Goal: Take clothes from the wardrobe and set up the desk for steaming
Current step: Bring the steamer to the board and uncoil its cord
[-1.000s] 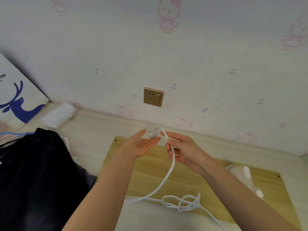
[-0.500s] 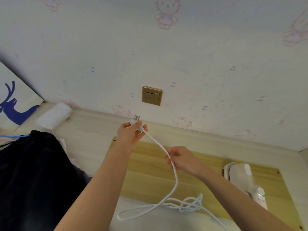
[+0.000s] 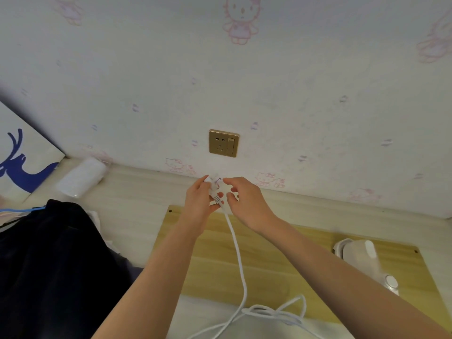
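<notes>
My left hand [image 3: 199,200] grips the white plug [image 3: 214,182] of the steamer's cord [image 3: 238,255], just below the gold wall socket [image 3: 223,143]. My right hand [image 3: 245,203] is right beside it, fingers loosely curled, index tip next to the plug and holding nothing that I can see. The cord hangs down between my hands to a tangled loop [image 3: 276,314] at the desk's front. The white handheld steamer [image 3: 362,261] lies on the wooden board [image 3: 281,255] at the right. Dark clothes [image 3: 49,270] are heaped at the left.
A white bag with a blue deer [image 3: 22,165] leans against the wall at far left, with a white packet [image 3: 82,177] beside it. A blue hanger [image 3: 23,210] sticks out by the dark clothes. The pale desk [image 3: 137,199] runs along the papered wall.
My right hand has let go of the cord and risen to the plug. My left hand keeps the plug, now a little nearer to the socket.
</notes>
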Action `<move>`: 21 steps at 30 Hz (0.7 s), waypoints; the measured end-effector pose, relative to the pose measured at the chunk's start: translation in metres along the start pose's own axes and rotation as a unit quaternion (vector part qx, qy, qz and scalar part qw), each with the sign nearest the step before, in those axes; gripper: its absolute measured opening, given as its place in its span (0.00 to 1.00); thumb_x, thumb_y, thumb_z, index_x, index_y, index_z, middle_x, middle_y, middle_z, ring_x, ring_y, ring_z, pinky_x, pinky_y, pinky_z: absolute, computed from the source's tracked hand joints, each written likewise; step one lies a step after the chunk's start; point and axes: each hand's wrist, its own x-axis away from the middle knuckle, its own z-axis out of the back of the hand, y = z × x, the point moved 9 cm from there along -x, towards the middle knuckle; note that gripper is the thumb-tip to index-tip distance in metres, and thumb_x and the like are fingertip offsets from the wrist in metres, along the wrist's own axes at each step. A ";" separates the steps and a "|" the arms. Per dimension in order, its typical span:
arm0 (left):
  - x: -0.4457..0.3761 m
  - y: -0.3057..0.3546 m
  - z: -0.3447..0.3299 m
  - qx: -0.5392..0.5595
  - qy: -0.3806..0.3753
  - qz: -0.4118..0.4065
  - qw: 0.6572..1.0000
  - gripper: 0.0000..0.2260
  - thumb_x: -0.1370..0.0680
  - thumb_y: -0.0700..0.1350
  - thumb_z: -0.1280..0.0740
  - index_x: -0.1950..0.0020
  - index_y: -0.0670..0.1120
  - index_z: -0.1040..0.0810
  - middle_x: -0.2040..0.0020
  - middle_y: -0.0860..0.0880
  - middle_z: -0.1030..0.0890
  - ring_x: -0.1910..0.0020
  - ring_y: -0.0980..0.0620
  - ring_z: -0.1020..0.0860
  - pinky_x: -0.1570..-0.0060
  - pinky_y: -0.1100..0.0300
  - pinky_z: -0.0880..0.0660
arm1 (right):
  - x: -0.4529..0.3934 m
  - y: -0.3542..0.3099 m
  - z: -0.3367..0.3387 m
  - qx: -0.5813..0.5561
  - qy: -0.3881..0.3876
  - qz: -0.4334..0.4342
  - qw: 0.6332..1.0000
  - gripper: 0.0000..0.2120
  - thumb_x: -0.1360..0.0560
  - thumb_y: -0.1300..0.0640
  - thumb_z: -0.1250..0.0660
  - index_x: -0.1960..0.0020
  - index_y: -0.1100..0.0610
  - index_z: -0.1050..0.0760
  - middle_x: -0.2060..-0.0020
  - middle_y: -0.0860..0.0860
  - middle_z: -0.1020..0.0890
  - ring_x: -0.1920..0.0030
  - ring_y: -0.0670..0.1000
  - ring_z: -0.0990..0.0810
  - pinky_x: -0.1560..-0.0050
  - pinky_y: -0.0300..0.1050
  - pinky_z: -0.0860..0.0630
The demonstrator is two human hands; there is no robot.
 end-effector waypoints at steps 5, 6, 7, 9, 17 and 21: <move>-0.003 0.001 -0.001 0.013 -0.017 -0.003 1.000 0.16 0.18 0.39 0.46 0.33 0.46 0.26 0.42 0.41 0.19 0.47 0.42 0.19 0.51 0.52 0.19 | -0.009 0.006 -0.012 0.032 -0.010 0.005 0.999 0.20 0.21 0.59 0.40 0.30 0.52 0.32 0.37 0.52 0.25 0.39 0.51 0.24 0.42 0.41 0.30; -0.003 0.004 -0.001 0.012 -0.021 -0.009 1.000 0.17 0.18 0.38 0.46 0.31 0.47 0.27 0.42 0.42 0.19 0.45 0.42 0.19 0.51 0.52 0.20 | -0.013 0.008 -0.013 0.039 -0.006 0.004 0.999 0.19 0.21 0.56 0.39 0.30 0.52 0.32 0.38 0.52 0.24 0.40 0.52 0.24 0.43 0.42 0.29; -0.004 0.007 -0.001 0.001 -0.027 -0.019 0.999 0.17 0.17 0.38 0.47 0.31 0.47 0.28 0.41 0.43 0.19 0.45 0.43 0.19 0.50 0.52 0.20 | -0.016 0.011 -0.014 0.040 -0.002 -0.002 0.999 0.19 0.21 0.54 0.39 0.31 0.52 0.31 0.39 0.52 0.24 0.41 0.52 0.24 0.42 0.44 0.28; -0.006 0.014 -0.003 -0.032 -0.042 -0.051 0.997 0.16 0.17 0.39 0.44 0.30 0.47 0.28 0.39 0.46 0.20 0.44 0.46 0.19 0.48 0.52 0.20 | -0.023 0.017 -0.015 0.017 0.009 -0.020 1.000 0.18 0.21 0.50 0.39 0.33 0.54 0.28 0.40 0.51 0.22 0.43 0.51 0.22 0.43 0.45 0.26; -0.040 0.045 -0.002 -0.089 -0.006 -0.119 0.989 0.15 0.22 0.38 0.33 0.37 0.49 0.22 0.46 0.55 0.19 0.49 0.58 0.19 0.48 0.59 0.20 | -0.068 0.023 0.000 -0.075 0.087 -0.052 0.992 0.10 0.21 0.57 0.37 0.47 0.57 0.18 0.54 0.50 0.16 0.57 0.46 0.21 0.59 0.29 0.29; -0.061 0.050 0.000 -0.112 0.004 -0.136 0.984 0.13 0.24 0.38 0.30 0.42 0.50 0.20 0.49 0.53 0.18 0.50 0.55 0.18 0.50 0.59 0.20 | -0.088 0.031 -0.007 -0.112 0.088 -0.054 0.988 0.08 0.24 0.56 0.33 0.47 0.54 0.19 0.53 0.49 0.16 0.56 0.44 0.19 0.59 0.27 0.29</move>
